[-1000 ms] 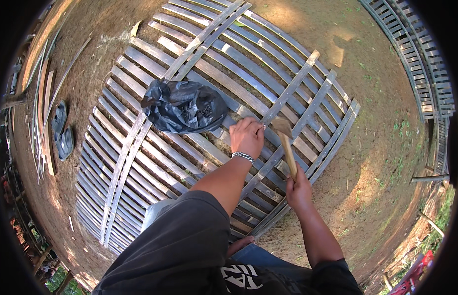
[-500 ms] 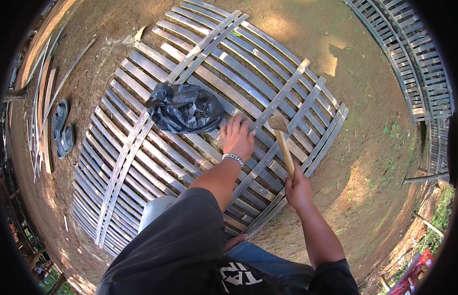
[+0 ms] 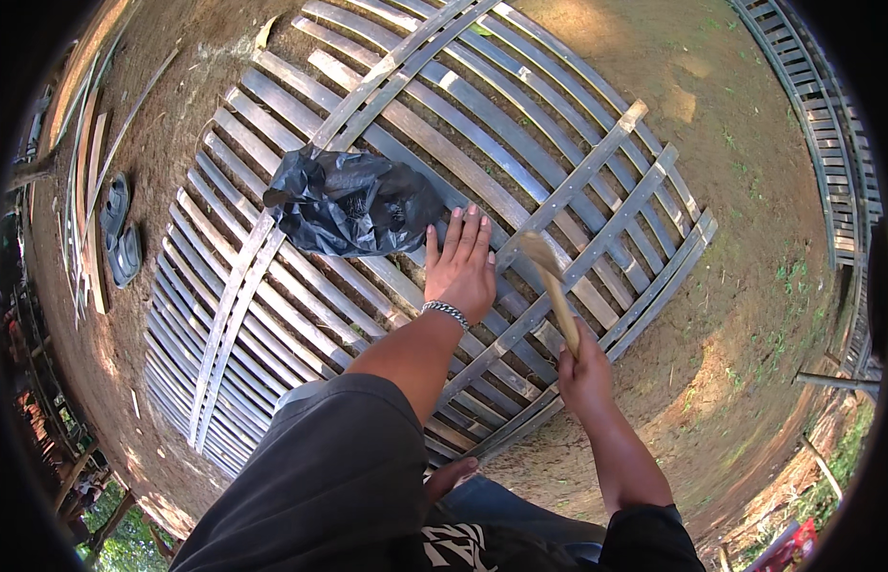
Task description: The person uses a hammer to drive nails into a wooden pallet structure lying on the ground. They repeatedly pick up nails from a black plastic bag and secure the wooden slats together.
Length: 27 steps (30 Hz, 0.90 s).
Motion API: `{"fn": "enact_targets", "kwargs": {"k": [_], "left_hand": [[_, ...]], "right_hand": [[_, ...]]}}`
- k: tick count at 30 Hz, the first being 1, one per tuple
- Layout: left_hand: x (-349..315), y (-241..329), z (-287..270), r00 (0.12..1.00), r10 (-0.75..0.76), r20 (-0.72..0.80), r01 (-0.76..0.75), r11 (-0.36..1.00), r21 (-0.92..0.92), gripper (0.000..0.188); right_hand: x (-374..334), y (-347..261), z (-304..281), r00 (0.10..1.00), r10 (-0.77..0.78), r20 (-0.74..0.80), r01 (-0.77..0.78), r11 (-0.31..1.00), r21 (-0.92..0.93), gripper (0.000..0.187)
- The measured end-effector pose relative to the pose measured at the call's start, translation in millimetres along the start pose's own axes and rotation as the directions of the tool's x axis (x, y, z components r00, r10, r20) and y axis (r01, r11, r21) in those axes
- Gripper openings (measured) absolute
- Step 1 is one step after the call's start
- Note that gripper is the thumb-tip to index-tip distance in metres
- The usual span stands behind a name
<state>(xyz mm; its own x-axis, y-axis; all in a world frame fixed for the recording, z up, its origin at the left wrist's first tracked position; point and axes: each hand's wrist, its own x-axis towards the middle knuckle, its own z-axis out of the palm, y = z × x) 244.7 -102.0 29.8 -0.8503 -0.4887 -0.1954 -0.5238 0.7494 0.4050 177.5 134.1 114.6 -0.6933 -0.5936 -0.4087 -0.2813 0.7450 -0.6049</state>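
Observation:
My left hand (image 3: 458, 272) lies flat with its fingers stretched out on a panel of wooden slats (image 3: 482, 195), holding nothing. Its fingertips are beside a crumpled black plastic bag (image 3: 344, 205), which rests on the slats and has small dark bits in its fold that I cannot make out. Closed around a wooden handle, my right hand (image 3: 585, 372) holds a hammer (image 3: 558, 300) over the panel's right part. The hammer's head is blurred, so its exact shape is unclear. Paired crosspieces (image 3: 592, 167) run across the slats, with small fastener dots along them.
Dark sandals (image 3: 123, 234) and long wooden strips (image 3: 89, 210) lie on the dirt ground to the left. A bare foot (image 3: 449, 480) shows at the panel's near edge. Another slatted structure (image 3: 811, 114) curves along the far right, with a pole (image 3: 838, 381) below it.
My left hand's fingers have straightened out and lie flatter beside the bag. The hammer has turned slightly and its head is blurred. The view has shifted a little.

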Motion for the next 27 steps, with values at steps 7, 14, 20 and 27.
{"fn": "enact_targets", "kwargs": {"k": [7, 14, 20, 27], "left_hand": [[2, 2, -1, 1.000, -0.004, 0.012, 0.003, 1.000, 0.018, 0.060], [1, -2, -1, 1.000, -0.003, -0.015, 0.003, 1.000, -0.006, 0.061], [1, 1, 0, 1.000, 0.009, -0.013, -0.009, 1.000, -0.011, 0.060], [-1, -5, 1, 1.000, 0.014, -0.021, -0.014, 1.000, 0.004, 0.060]], "right_hand": [[9, 1, -2, 0.999, -0.015, 0.048, 0.022, 0.989, -0.147, 0.046], [-1, -4, 0, 0.972, -0.150, -0.180, 0.173, 0.977, 0.120, 0.045], [2, 4, 7, 0.999, 0.017, -0.042, -0.021, 0.994, -0.105, 0.043], [-8, -2, 8, 0.970, 0.039, -0.241, 0.004, 0.984, 0.178, 0.033]]}}
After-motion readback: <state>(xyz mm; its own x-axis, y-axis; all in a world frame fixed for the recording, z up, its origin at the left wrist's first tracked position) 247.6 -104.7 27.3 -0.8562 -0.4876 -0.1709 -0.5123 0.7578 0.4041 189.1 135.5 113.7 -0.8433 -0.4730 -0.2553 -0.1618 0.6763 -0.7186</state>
